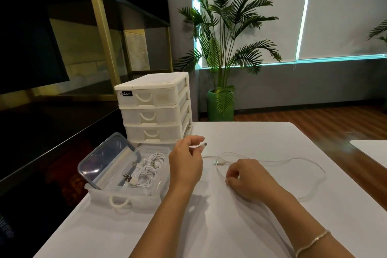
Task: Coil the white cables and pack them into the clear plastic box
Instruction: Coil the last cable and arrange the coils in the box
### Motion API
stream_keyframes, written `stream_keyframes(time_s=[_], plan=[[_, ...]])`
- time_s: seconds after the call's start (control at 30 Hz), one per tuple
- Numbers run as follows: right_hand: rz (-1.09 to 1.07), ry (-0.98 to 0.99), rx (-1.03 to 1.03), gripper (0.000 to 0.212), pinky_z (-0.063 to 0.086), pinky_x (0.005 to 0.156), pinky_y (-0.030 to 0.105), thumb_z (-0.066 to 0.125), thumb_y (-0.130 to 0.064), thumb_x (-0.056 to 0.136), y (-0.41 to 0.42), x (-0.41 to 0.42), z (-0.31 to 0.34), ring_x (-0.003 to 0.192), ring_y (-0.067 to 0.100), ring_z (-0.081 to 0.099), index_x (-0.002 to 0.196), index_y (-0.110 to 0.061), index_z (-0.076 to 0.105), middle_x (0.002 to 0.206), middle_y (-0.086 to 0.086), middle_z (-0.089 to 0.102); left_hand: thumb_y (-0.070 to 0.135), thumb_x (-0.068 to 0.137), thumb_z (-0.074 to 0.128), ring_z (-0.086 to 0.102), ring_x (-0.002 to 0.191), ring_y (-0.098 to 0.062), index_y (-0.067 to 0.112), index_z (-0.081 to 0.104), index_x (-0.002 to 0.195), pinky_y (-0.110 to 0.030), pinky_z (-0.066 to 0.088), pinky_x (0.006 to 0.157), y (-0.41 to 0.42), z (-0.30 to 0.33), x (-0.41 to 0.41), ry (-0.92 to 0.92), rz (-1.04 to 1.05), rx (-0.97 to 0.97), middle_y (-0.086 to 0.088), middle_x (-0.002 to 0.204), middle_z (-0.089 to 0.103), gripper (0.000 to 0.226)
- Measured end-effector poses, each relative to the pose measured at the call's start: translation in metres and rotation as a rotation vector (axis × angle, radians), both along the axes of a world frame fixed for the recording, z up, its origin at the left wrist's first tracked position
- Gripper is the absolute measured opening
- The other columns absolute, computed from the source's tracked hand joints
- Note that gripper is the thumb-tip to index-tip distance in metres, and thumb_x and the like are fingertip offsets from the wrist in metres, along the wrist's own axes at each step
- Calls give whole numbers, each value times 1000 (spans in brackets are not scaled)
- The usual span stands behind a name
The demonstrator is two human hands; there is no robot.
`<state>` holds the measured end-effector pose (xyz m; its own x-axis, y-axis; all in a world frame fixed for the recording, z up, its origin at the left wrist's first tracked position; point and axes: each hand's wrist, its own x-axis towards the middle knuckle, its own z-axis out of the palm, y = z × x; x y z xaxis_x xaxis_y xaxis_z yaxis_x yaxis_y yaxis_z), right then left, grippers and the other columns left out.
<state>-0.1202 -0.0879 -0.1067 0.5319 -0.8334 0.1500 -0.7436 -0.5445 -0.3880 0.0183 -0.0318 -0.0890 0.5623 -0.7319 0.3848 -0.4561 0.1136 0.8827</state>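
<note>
where it sits open, clear plastic box holds coiled white cables (tangled).

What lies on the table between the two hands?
In the head view, the loose white cable and its USB plug lie between the left hand and right hand.

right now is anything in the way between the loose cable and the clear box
Nothing visible blocks it. The loose cable lies on the table, held by the left hand and right hand. The clear box sits just left of the left hand, its lid propped open, with coiled cables already inside.
</note>
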Motion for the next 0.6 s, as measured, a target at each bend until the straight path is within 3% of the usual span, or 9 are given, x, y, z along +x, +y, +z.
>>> stream_keyframes(time_s=[0.13, 0.3, 0.47, 0.6], plan=[[-36, -208, -24, 14, 42, 72, 22, 50, -19, 93, -3, 3, 0, 81, 11, 51, 92, -15, 64, 93, -2, 63, 12, 91, 58, 57, 79, 0, 28, 61, 93, -11, 46, 70, 0, -1, 0, -2, -6, -7, 4, 103, 64, 16], [-101, -474, -71, 13, 35, 60, 8, 49, -14, 94, -4, 2, 6, 74, 9, 52, 94, -12, 62, 82, -6, 57, 12, 91, 57, 56, 78, 1, 26, 61, 96, -5, 43, 62, 0, -1, 0, -10, -6, 4, 4, 104, 63, 16], [-177, -621, -86, 14, 37, 61, 7, 48, -14, 95, -7, -2, 7, 75, 15, 57, 96, -11, 62, 79, -2, 59, 12, 91, 57, 55, 77, 1, 27, 60, 94, -3, 42, 56, -1, 0, 1, -10, -9, 23, 4, 105, 63, 16], [-196, -725, -54, 12, 39, 56, 10, 45, -16, 96, -7, -3, 9, 74, 18, 60, 91, -15, 56, 82, 0, 60, 11, 91, 57, 55, 78, 1, 27, 60, 92, -5, 42, 61, -1, -1, 0, -21, -15, 54, 3, 105, 63, 16]])
